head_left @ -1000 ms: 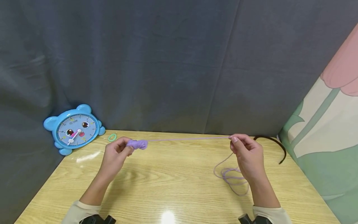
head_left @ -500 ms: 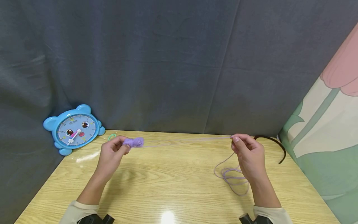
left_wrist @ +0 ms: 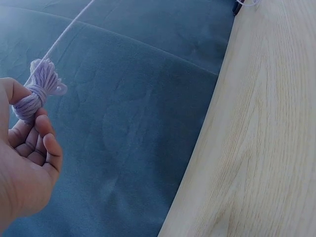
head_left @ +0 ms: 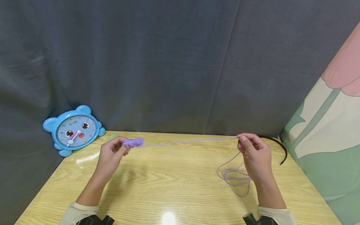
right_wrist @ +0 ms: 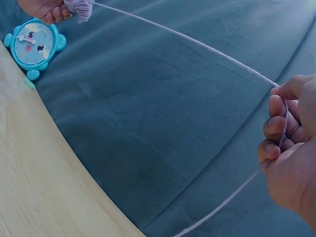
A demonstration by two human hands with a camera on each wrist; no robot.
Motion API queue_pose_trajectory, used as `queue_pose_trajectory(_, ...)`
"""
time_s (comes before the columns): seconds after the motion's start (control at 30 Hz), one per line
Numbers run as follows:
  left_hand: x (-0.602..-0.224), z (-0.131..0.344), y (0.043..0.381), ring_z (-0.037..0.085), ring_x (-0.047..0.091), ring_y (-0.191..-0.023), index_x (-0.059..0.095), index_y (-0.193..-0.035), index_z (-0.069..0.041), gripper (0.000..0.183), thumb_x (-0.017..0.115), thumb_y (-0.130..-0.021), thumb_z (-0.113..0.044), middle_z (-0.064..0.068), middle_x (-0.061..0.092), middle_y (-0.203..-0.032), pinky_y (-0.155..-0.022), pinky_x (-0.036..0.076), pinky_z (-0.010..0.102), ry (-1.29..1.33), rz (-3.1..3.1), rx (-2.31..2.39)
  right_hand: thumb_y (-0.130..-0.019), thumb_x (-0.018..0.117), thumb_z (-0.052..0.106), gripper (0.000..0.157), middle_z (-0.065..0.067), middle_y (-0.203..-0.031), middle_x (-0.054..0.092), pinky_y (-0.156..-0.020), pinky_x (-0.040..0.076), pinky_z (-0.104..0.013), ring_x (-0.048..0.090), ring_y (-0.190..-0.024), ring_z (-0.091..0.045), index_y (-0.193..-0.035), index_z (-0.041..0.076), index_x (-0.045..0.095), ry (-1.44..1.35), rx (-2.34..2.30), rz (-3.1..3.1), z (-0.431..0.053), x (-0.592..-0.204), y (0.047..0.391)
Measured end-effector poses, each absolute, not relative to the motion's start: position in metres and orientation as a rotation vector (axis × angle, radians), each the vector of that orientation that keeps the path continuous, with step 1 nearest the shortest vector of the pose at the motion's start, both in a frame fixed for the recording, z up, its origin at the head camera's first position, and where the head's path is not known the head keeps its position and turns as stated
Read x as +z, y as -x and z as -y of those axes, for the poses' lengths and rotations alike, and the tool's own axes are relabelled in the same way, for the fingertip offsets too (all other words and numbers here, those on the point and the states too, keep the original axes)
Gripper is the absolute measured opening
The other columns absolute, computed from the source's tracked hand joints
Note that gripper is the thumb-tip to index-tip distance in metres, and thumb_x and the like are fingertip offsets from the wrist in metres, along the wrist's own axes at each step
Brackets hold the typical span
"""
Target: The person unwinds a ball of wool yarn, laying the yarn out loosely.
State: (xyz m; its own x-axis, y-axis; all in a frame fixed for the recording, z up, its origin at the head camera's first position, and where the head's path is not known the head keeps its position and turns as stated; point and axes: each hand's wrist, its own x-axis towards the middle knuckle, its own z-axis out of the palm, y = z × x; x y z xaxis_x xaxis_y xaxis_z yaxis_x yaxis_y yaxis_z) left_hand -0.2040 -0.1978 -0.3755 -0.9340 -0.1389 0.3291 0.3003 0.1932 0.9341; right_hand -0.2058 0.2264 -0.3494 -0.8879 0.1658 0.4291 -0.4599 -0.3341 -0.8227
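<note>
My left hand [head_left: 111, 156] pinches a small bundle of purple yarn [head_left: 133, 142] between thumb and fingers, above the table at left. In the left wrist view the yarn bundle [left_wrist: 39, 91] has wraps round its middle and loops sticking out beyond. One strand [head_left: 185, 142] runs from it, nearly straight, across to my right hand [head_left: 257, 157], which pinches it between thumb and forefinger. Below that grip the strand passes through the curled fingers, as the right wrist view shows, and drops to loose loops of yarn [head_left: 234, 178] on the table.
A blue bear-shaped clock [head_left: 77, 131] leans at the back left of the wooden table [head_left: 174, 181]. Beside it lies a green ring [head_left: 112, 137], partly behind my left hand. A dark curved band [head_left: 278, 143] lies at the back right. A grey curtain [head_left: 168, 68] hangs behind.
My left hand has shifted slightly left with the bundle and turned it. The strand slackened, then drew out again as my right hand moved a little right.
</note>
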Motion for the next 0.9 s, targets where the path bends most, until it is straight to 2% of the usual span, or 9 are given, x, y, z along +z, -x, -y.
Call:
queue_pose_trajectory(0.6, -0.377, 0.197, 0.204, 0.006, 0.054, -0.065, 0.063, -0.094, 0.007, 0.007, 0.057, -0.091, 0.008, -0.008, 0.059, -0.072, -0.061, 0.048, 0.021, 0.148, 2.154, -1.788, -0.100, 0.056, -0.009, 0.019, -0.004, -0.074, 0.067, -0.064, 0.050, -0.020, 0.061, -0.067, -0.011, -0.091, -0.005, 0.072, -0.393, 2.284, 1.399, -0.238, -0.347, 0.206)
queue_pose_trajectory(0.9, -0.377, 0.199, 0.203, 0.007, 0.055, -0.066, 0.063, -0.094, 0.007, 0.007, 0.057, -0.091, 0.008, -0.008, 0.060, -0.074, -0.061, 0.049, 0.021, 0.170, 2.143, -1.789, -0.100, 0.054, -0.011, 0.020, -0.004, -0.078, 0.068, -0.066, 0.051, -0.021, 0.061, -0.068, -0.012, -0.093, -0.006, 0.072, -0.426, 2.287, 1.368, -0.242, -0.347, 0.207)
